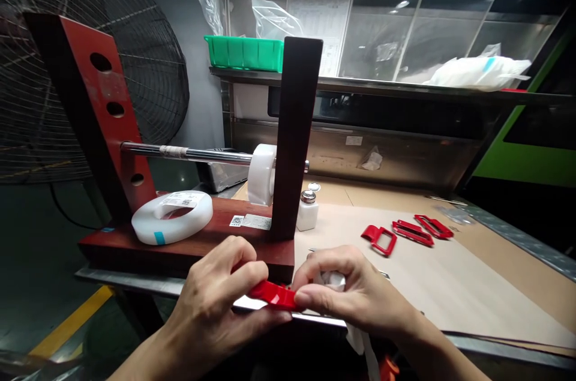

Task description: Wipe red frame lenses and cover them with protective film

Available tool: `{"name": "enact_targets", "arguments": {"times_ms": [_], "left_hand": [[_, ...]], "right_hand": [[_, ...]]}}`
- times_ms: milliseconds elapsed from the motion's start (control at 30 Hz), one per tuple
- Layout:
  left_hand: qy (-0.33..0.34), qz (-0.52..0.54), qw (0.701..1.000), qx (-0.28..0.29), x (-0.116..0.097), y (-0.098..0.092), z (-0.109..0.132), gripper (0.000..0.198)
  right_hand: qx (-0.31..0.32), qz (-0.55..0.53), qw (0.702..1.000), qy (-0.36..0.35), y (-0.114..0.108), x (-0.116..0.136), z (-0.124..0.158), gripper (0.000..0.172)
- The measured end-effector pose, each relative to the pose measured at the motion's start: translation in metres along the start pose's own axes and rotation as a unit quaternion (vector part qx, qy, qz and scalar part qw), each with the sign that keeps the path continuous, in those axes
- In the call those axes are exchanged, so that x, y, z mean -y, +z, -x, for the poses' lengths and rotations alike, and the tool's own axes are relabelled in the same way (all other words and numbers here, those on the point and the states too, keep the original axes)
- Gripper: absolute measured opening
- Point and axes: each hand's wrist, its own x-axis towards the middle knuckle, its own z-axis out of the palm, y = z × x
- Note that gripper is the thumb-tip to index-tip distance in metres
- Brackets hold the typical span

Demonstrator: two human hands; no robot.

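Observation:
A glossy red plastic part (275,296) is held in front of the table edge. My left hand (220,285) grips its left end, with thumb below and fingers above. At its right end, the thumb and forefinger of my right hand (346,288) press on the part. A crumpled white cloth (333,280) is bunched in my right palm, and white strips of it hang below the hand. To the right on the paper lie several red plastic frames (412,233). My fingers hide both ends of the held part.
A dark red wooden stand (298,141) carries a metal rod (202,155) with a white film roll (261,174). Another roll (172,217) lies on its base. Beside it stands a white bottle (308,212). A green bin (245,53) sits on the shelf; a large fan (148,63) is left.

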Motion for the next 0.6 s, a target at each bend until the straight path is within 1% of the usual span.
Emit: {"name": "enact_targets", "arguments": {"times_ms": [33, 67, 100, 133, 167, 200, 233, 300, 367, 400, 467, 600], "left_hand": [[0.000, -0.002, 1.000, -0.013, 0.002, -0.001, 0.004, 0.024], [-0.014, -0.001, 1.000, -0.027, 0.003, -0.002, 0.008, 0.038], [-0.043, 0.005, 0.998, -0.035, 0.004, -0.003, 0.012, 0.055], [-0.084, 0.017, 0.996, -0.036, 0.004, -0.004, 0.016, 0.068], [-0.137, 0.038, 0.989, -0.034, 0.004, -0.005, 0.018, 0.077], [-0.199, 0.068, 0.977, -0.036, 0.002, -0.007, 0.020, 0.079], [-0.260, 0.105, 0.959, -0.039, -0.002, -0.008, 0.020, 0.077], [-0.367, 0.190, 0.909, -0.055, -0.010, -0.010, 0.017, 0.071], [-0.434, 0.253, 0.862, -0.064, -0.019, -0.010, 0.012, 0.063], [-0.455, 0.269, 0.846, -0.067, -0.023, -0.009, 0.010, 0.059], [-0.476, 0.275, 0.832, -0.075, -0.028, -0.008, 0.007, 0.055], [-0.469, 0.236, 0.847, -0.083, -0.029, -0.004, 0.009, 0.053]], "right_hand": [[-0.004, 0.018, 0.999, -0.028, 0.001, 0.001, 0.001, 0.015], [-0.013, 0.043, 0.997, -0.060, 0.003, 0.001, 0.003, 0.013], [-0.024, 0.074, 0.992, -0.095, 0.005, 0.002, 0.004, 0.012], [-0.034, 0.113, 0.985, -0.128, 0.008, 0.002, 0.006, 0.010], [-0.044, 0.156, 0.974, -0.159, 0.010, 0.002, 0.008, 0.010], [-0.052, 0.200, 0.961, -0.183, 0.013, 0.001, 0.009, 0.011], [-0.057, 0.242, 0.948, -0.201, 0.015, 0.000, 0.011, 0.012], [-0.063, 0.308, 0.922, -0.229, 0.018, -0.002, 0.012, 0.016], [-0.063, 0.341, 0.904, -0.250, 0.022, -0.005, 0.011, 0.017], [-0.062, 0.348, 0.899, -0.259, 0.023, -0.006, 0.010, 0.018], [-0.056, 0.359, 0.890, -0.274, 0.027, -0.008, 0.007, 0.019], [-0.043, 0.395, 0.873, -0.284, 0.033, -0.011, 0.006, 0.024]]}}
